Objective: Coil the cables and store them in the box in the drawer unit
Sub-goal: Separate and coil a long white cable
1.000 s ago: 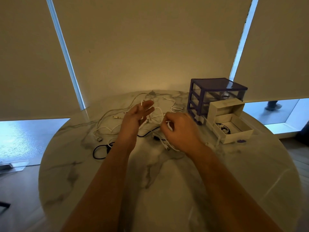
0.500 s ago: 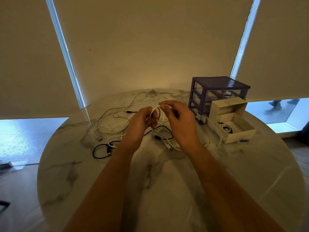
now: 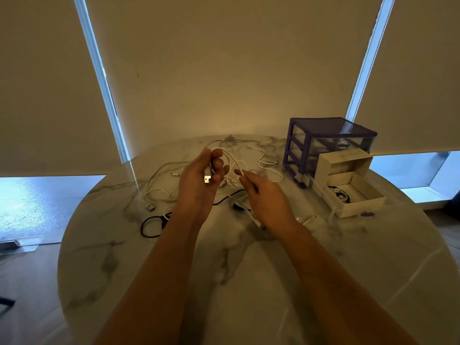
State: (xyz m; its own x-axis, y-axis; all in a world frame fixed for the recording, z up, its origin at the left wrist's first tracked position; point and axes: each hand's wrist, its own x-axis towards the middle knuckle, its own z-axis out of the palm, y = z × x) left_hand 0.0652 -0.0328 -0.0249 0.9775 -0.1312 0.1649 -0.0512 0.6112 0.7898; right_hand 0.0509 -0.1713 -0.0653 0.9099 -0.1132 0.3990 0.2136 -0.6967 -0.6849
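Left hand [image 3: 199,180]: closed around the white cable [image 3: 232,158], its loops held above the table [image 3: 249,282].
Right hand [image 3: 266,195]: the cable is pinched.
Advice: even loops are laid.
Box [image 3: 353,192]: open, 1 coil inside.

- Near half of the marble table [image 3: 224,282], at six o'clock below my forearms, is bare, so I could set a hand down there
- At ten o'clock loose white cables [image 3: 159,192] and a black cable [image 3: 149,226] lie tangled over the surface
- At twelve o'clock more white cable [image 3: 267,163] trails toward the far edge
- At two o'clock the purple drawer unit [image 3: 326,143] blocks the way, its white box [image 3: 358,195] pulled out toward me, open on top
- Between my hands a black plug [image 3: 235,204] lies on the table
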